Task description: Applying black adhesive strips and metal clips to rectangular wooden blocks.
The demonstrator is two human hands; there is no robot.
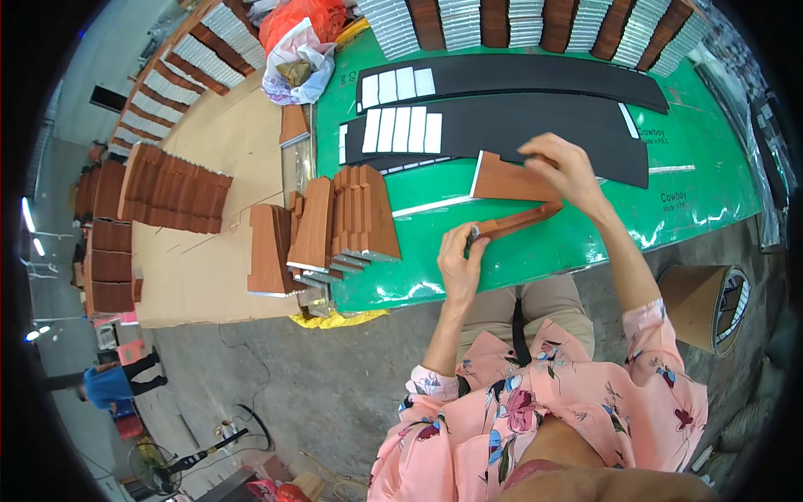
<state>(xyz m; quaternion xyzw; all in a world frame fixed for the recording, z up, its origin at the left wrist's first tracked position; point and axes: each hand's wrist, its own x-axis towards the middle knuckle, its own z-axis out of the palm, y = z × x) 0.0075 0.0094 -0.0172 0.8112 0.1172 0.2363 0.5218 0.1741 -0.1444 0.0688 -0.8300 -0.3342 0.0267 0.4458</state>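
— Largest in frame?

— Green table (535, 243), spanning centre to upper right, curved by the lens. Across its upper part, two long black sheets (535, 125), with rows of white rectangular labels (403, 130) stuck at their left ends. Along the top edge, upright packs of brown and silver-grey pieces (519, 21).

— And at left?

— Pale cardboard-covered surface (209, 251) bearing stacks of brown folded boards (330, 226), grey-edged, at centre left. Orange and white plastic bags (297, 50) at upper centre left. Brown cylindrical drum (703, 305) at lower right.

— Hands?

— Centre frame, over the table's near edge. Brown folded board piece (514, 197), white along one edge, held between both. Right hand (569, 171) curled over its upper right corner, fingers bent, pressing down. Left hand (460, 259) below and left, thumb and fingers pinched on the lower left end of its narrow flap.
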